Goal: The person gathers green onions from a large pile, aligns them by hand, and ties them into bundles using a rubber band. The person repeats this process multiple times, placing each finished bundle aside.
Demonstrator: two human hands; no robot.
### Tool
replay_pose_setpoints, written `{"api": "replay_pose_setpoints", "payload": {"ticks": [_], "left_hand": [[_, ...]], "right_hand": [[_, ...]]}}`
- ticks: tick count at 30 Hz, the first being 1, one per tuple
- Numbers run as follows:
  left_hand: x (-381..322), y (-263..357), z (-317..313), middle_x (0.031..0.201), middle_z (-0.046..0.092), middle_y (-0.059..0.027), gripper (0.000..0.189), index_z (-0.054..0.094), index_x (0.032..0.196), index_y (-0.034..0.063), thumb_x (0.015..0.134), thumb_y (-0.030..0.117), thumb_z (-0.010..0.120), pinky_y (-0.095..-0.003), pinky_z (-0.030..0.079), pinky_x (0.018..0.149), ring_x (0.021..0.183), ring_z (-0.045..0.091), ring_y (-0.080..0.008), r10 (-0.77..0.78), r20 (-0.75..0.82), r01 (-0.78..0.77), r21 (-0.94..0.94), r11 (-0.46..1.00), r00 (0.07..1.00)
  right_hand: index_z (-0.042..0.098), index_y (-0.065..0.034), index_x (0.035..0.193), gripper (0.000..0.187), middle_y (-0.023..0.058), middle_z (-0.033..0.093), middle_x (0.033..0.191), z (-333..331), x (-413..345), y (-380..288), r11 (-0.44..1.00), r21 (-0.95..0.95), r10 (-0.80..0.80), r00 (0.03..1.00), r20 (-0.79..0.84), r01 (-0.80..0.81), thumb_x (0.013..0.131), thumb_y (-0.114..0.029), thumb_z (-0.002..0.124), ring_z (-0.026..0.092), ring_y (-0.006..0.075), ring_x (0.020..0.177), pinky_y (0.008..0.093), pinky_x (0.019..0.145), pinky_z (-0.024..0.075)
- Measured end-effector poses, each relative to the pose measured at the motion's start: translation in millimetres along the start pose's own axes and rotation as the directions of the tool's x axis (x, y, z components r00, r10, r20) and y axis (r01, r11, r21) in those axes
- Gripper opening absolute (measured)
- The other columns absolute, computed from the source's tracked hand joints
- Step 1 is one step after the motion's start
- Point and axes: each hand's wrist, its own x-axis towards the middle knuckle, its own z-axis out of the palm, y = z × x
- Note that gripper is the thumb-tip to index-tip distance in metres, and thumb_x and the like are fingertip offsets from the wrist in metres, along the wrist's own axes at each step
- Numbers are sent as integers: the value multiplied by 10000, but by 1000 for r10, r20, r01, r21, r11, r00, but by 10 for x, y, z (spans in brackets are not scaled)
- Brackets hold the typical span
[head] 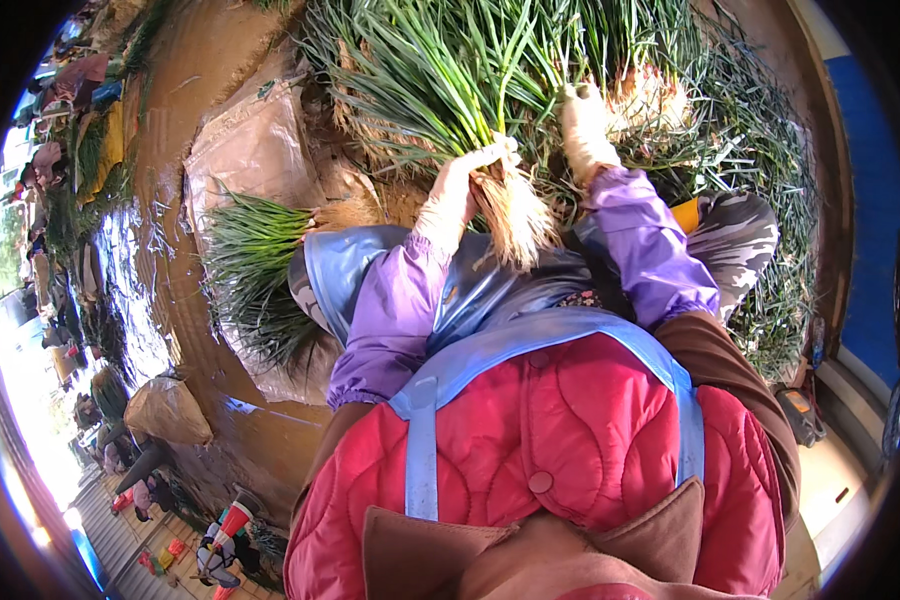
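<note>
My left hand [461,184], in a pale glove below a purple sleeve cover, grips a bunch of green-leaved allium plants [450,105] near the base, its tan roots hanging towards my lap. Beyond and to the right, my right hand [586,124], gloved too, reaches into a large pile of the same greens [607,34]; its fingertips are partly lost among the leaves, so its hold is unclear. Close to it lies a cluster with reddish-white bulbs and roots [649,97]. Another bunch of greens [262,262] rests beside my left knee.
A plastic sheet [251,157] lies on the wet brown floor at the left. Loose leaves [772,300] cover the ground at the right, beside a blue panel [870,210]. A filled sack [169,411] stands at the lower left. Several people are farther left, among more greens.
</note>
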Motion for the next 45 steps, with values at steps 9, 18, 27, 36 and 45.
{"api": "replay_pose_setpoints", "payload": {"ticks": [9, 18, 27, 36, 45], "left_hand": [[-7, 16, -32, 859, 701, -97, 236, 679, 987, -20, 920, 188, 590, -300, 530, 752, 777, 667, -197, -28, 34, 17, 268, 963, 999], [-138, 15, -34, 841, 716, -102, 267, 699, 1018, -24, 905, 193, 591, -286, 539, 737, 765, 678, -192, -2, -84, 32, 367, 930, 996], [-318, 42, 55, 805, 702, -102, 187, 687, 951, 0, 884, 162, 620, -284, 540, 685, 705, 662, -175, 72, -54, -45, 389, 920, 996], [-539, -16, 6, 809, 691, -95, 216, 682, 993, -25, 842, 129, 682, -290, 543, 689, 716, 671, -190, 33, -66, -2, 428, 904, 997], [-554, -41, 135, 753, 676, -106, 214, 656, 1000, -29, 832, 94, 706, -263, 534, 564, 629, 670, -190, 57, -38, -24, 584, 812, 998]], "right_hand": [[652, -8, 1135, 363, 212, 696, 984, 204, -216, -159, 635, -471, -262, 744, 614, 612, 916, -297, 656, 687, 341, 898, 402, 821, 531], [624, -33, 1212, 341, 175, 705, 980, 255, 105, 164, 553, -453, -177, 630, 756, 699, 921, -211, 633, 687, 294, 904, 367, 798, 529], [684, -65, 990, 197, -9, 667, 768, 92, -323, -16, 989, -147, 107, 663, 741, 5, 914, -245, 661, 548, 67, 586, 228, 509, 428], [665, -74, 956, 195, 134, 683, 827, -449, -87, -242, 321, -655, -286, 729, 621, 684, 940, -241, 567, 675, 251, 744, 347, 693, 544], [640, -44, 1175, 398, 126, 708, 1021, -2, 21, 117, 726, -476, -61, 736, 674, 496, 909, -337, 678, 670, 197, 875, 364, 860, 534]]}}
